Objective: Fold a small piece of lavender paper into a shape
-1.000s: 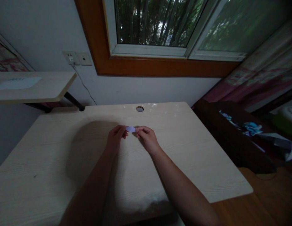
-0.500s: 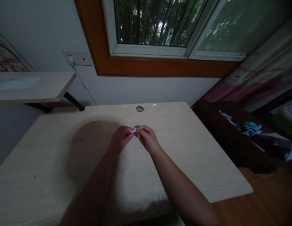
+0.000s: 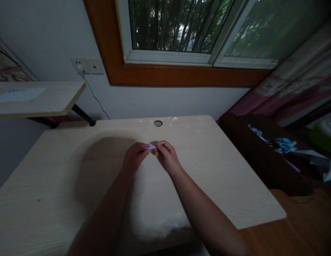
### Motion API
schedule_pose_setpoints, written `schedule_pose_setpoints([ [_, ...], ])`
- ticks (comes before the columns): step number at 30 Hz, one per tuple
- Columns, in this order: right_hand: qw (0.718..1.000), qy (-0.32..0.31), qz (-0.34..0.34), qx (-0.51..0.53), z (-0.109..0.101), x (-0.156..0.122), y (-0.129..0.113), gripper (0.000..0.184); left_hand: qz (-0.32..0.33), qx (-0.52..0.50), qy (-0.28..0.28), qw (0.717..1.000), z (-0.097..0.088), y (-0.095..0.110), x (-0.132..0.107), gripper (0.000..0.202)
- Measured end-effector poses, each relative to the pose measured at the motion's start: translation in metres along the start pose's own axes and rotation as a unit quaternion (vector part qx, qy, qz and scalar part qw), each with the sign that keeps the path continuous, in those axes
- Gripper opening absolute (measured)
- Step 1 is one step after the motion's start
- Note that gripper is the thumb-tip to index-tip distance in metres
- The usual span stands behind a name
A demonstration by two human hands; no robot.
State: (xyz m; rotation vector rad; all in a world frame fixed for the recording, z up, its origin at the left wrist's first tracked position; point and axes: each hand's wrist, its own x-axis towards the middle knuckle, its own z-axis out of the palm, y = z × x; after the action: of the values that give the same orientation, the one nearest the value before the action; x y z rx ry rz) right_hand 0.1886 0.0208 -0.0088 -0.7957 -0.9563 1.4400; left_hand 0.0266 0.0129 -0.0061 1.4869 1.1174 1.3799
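Note:
A small piece of pale purple folded paper [image 3: 150, 146] is stretched between my two hands, above the middle of the desk [image 3: 215, 177]. My left hand [image 3: 135, 155] is closed on its left end, thumb and fingers pinching it. At the pointed right end, my right hand [image 3: 166, 153] grips the tip between thumb and forefinger. The fingers hide part of the paper, so its full shape does not show.
Near the desk's far edge is a round cable hole [image 3: 158, 123]. A raised shelf [image 3: 58, 97] with a white sheet [image 3: 20, 95] stands at the left. Beyond the right edge, a dark bench [image 3: 263, 160] carries blue crumpled things [image 3: 285, 145]. A window rises behind.
My left hand has shifted slightly left, and more of the paper shows between the hands, now tapering to a point at the right. My right hand has hardly moved.

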Motion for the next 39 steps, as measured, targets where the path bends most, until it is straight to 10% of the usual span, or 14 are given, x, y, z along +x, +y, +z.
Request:
schedule_pose_setpoints([
  [39, 0.946, -0.030, -0.164, -0.278, 0.0050, -0.0057, -0.0100, 0.007, -0.037, -0.003, 0.023, 0.999, -0.0004, 0.0067, -0.0006, 0.011],
])
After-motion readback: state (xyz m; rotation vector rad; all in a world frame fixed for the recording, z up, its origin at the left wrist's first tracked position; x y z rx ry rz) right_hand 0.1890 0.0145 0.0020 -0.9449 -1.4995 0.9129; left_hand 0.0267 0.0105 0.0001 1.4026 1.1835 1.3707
